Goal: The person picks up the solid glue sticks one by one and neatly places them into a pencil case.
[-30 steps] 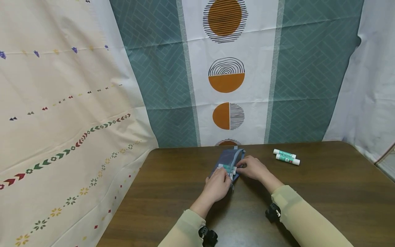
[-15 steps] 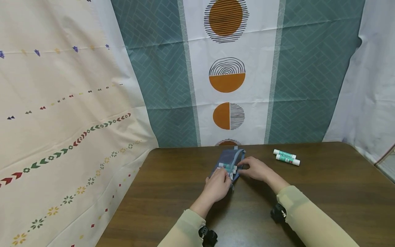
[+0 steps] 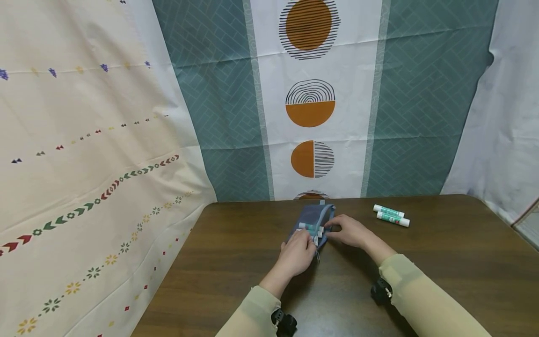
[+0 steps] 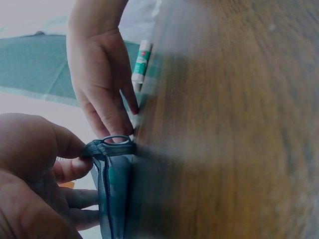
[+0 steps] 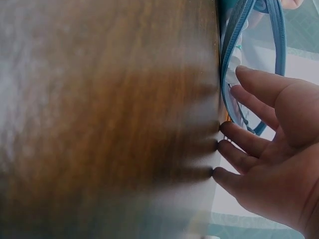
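A blue-grey zip pouch [image 3: 310, 214] lies unzipped on the table, its mouth towards the right. Several glue sticks [image 3: 309, 227] show inside through the opening. My left hand [image 3: 294, 252] pinches the pouch's near edge between thumb and fingers, close to the zip end with its dark loop [image 4: 117, 140]. At the mouth is my right hand [image 3: 351, 232], fingers loosely bent and spread. In the right wrist view its thumb and index finger reach the mouth of the pouch [image 5: 280, 45], near a stick's white end [image 5: 232, 69]; contact there is unclear. The other fingertips meet the tabletop.
On the brown wooden table [image 3: 219, 281], two more green-and-white glue sticks [image 3: 393, 219] lie side by side to the right of the pouch. Patterned cloth [image 3: 227, 117] hangs behind the table's far edge, and a cream cloth [image 3: 105, 196] along the left side.
My right hand has drawn back slightly to the right, its thumb and fingers spreading from the stick at the pouch mouth. My left hand stays in place on the pouch.
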Tool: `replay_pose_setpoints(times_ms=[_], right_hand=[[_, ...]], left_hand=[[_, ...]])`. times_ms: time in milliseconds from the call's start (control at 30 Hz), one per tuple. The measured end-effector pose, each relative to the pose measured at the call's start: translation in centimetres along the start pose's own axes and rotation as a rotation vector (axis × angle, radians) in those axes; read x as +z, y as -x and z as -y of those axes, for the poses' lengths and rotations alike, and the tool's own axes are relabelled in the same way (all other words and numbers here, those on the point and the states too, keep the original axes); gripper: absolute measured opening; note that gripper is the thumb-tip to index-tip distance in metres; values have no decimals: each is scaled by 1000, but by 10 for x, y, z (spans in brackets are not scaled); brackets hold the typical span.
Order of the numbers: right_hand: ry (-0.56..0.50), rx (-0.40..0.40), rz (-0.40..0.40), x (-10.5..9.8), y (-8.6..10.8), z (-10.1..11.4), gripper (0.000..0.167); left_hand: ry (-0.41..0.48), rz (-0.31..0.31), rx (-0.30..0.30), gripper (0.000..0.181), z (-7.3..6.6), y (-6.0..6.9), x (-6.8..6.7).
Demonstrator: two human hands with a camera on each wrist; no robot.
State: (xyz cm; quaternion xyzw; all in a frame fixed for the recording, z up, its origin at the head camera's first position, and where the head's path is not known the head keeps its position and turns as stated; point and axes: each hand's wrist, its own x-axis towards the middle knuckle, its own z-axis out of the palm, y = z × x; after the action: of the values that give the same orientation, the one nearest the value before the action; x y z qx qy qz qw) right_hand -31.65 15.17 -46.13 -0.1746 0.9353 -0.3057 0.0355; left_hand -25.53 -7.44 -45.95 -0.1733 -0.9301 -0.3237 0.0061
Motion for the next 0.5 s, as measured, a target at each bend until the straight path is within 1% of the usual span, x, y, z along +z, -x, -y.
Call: replay_pose_setpoints(times_ms=[233, 367, 500], right_hand=[[-2, -18, -6, -4, 4, -2, 36], [6, -22, -20, -11, 12, -7, 41], [23, -13, -51, -19, 21, -15, 45]], left_hand=[[-3, 3, -8, 19, 1, 0, 1], [-9, -8, 0, 19, 1, 0, 1], [-19, -19, 10, 21, 2, 1, 2]])
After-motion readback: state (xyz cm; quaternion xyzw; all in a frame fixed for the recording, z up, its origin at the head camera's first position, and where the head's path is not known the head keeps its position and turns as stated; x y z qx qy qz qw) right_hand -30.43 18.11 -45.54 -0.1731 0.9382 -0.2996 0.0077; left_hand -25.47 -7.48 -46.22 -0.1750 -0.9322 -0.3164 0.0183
